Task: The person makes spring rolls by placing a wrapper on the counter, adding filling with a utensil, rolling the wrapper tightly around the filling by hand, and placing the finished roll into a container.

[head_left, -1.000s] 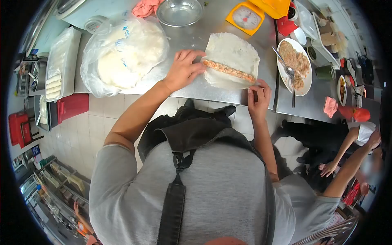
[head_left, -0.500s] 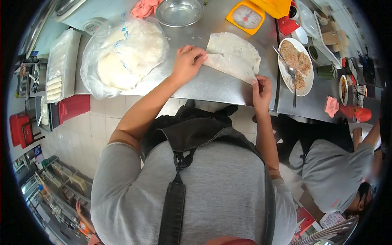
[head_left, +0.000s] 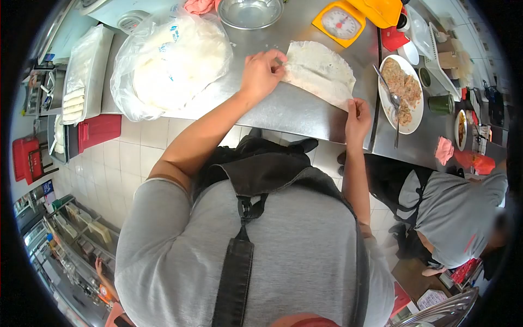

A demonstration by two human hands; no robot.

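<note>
A thin white spring roll wrapper [head_left: 320, 68] lies on the steel table, its near edge folded over along a crease. My left hand [head_left: 263, 73] pinches the left corner of it. At the right corner, the fingertips of my right hand [head_left: 358, 117] are closed on the same wrapper. To the left of my left hand, a clear plastic bag [head_left: 171, 60] holds a pile of pale round sheets. Just right of my right hand is a white oval plate [head_left: 412, 125] of minced filling [head_left: 400, 82], with a metal spoon [head_left: 395, 101] resting in it.
Behind the wrapper stand a metal bowl [head_left: 250, 13] and a yellow dial scale [head_left: 339, 23]. A white tray [head_left: 98, 71] with several rolls is at far left. A co-worker in a grey shirt [head_left: 457, 212] bends at the right. The table's front edge [head_left: 305, 131] runs close to my body.
My view has shifted slightly. The wrapper's near edge looks folded further over, with both hands still at its corners. The co-worker's body has bent and turned.
</note>
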